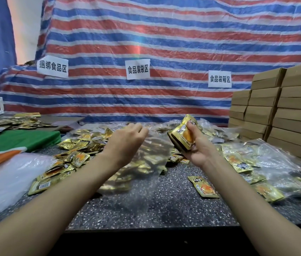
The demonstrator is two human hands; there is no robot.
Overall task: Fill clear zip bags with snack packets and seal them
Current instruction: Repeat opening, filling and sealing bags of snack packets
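Over on the left, a folded green and orange cloth [16,141] and a heap of white plastic [7,182] lie on the speckled table [164,209], with loose snack packets [79,143] scattered just beside them. Next comes the person's left hand [127,135], raised above the table, its curled fingers pinching the top edge of a clear zip bag [142,163]. The bag hangs below the hand, blurred, with what look like several gold packets in its lower part. The right hand [196,148] is apart from the left, just beside the bag's mouth, and is clamped round a small stack of packets [183,133], thumb on top. A single packet [203,187] lies on the table below that wrist. Further right are filled clear bags [279,163] and a wall of stacked cardboard boxes [284,111].

The step in hand appears to be loading this stack into the held bag. To do it well, the left hand should probably hold one lip only, so the mouth gapes; whether it is open now cannot be told through the blur. The stack would go in best edge-first and squared up, tipped down so the packets slide past the zip track rather than catch on it. The slippery foil may fan out if the grip loosens too soon. Leaving the track free of packet corners should make for a clean seal.
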